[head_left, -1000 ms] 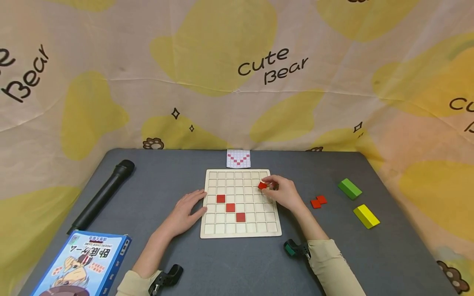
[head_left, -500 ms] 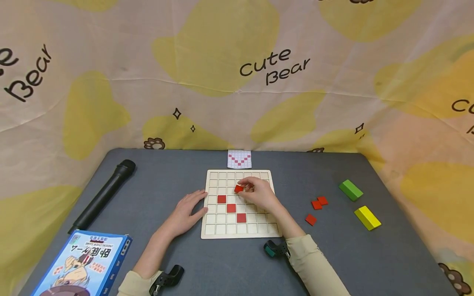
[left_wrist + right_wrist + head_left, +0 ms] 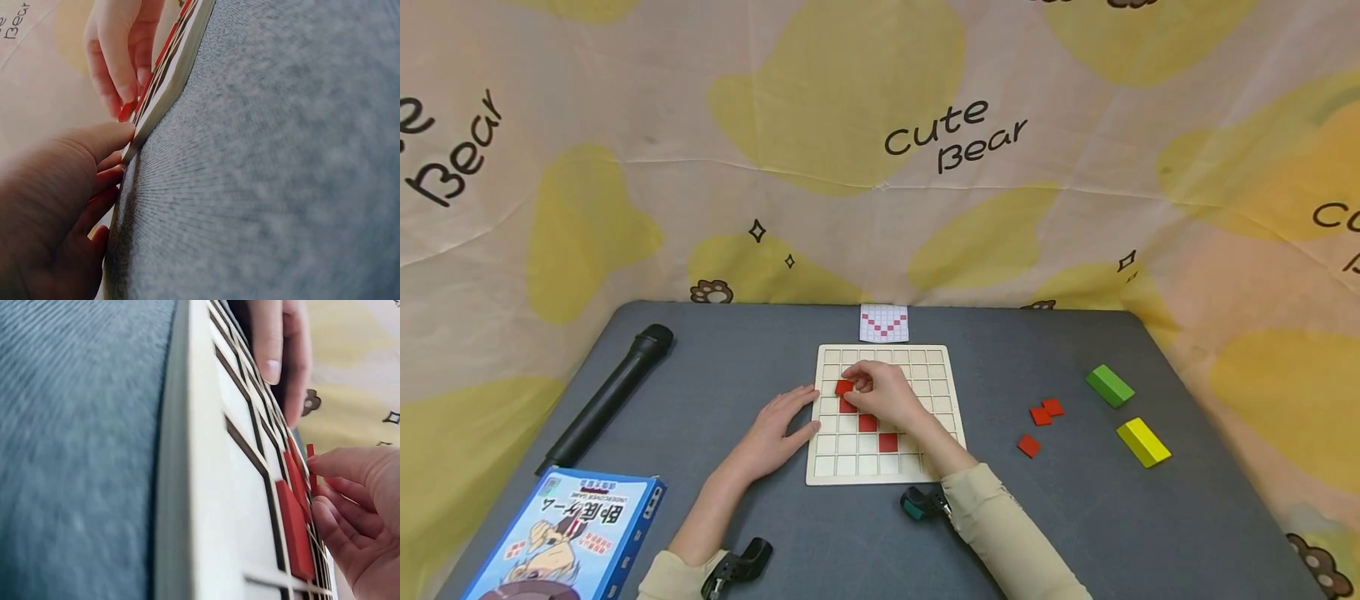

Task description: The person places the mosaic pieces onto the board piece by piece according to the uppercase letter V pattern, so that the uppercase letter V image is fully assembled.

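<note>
A pale square grid board lies on the table. My left hand rests with extended fingers along its left edge; in the left wrist view, the thumb touches the board's edge. Between thumb and fingers, my right hand pinches a red square tile over the upper left cells. In the right wrist view this held tile stands tilted on edge. Three red tiles sit in cells on a diagonal: one partly behind the right thumb, a middle one, and a lower one.
A small card with a V of red squares lies behind the board. To the right are loose red tiles, a green block and a yellow block. A black microphone and a blue box lie left.
My right hand has moved left across the board, carrying the pinched red tile from the right side to the upper left cells. The left hand has stayed at the board's edge.
</note>
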The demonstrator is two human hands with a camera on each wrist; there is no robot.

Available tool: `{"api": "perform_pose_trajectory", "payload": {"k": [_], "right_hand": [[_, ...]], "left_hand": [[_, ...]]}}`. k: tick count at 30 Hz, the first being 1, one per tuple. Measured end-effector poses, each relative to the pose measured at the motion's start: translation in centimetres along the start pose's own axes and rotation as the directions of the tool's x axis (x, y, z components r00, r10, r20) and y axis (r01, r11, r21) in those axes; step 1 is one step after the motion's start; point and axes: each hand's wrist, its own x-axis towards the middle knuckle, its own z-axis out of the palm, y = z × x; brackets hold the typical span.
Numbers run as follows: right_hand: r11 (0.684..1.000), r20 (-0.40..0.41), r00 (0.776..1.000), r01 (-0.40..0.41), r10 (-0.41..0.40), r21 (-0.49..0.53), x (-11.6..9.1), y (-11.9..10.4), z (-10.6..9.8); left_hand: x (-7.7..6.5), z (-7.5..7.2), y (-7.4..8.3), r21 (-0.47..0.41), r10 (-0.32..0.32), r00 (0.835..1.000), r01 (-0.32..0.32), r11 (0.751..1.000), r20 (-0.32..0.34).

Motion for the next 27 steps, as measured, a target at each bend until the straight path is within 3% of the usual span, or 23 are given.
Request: {"api": "perform_pose_trajectory", "payload": {"k": [10, 23, 27], "right_hand": [[0.995, -0.027, 0.998, 0.055, -0.058, -0.086, 1.0, -0.4, 1.3], [0.994, -0.032, 0.999, 0.038, -0.042, -0.103, 0.9, -0.8, 1.8], [0.998, -0.055, 0.998, 0.029, -0.031, -0.053, 0.4, -0.6, 1.2]], "left_hand": [[-0.1, -0.1, -0.1, -0.018, 0.004, 1.0, -0.004, 1.0, 0.0], [-0.1, 0.1, -0.2, -0.016, 0.046, 0.999, -0.046, 0.999, -0.026], [-0.1, 0.1, -0.3, -0.019, 0.049, 0.998, -0.05, 0.999, -0.03]]}}
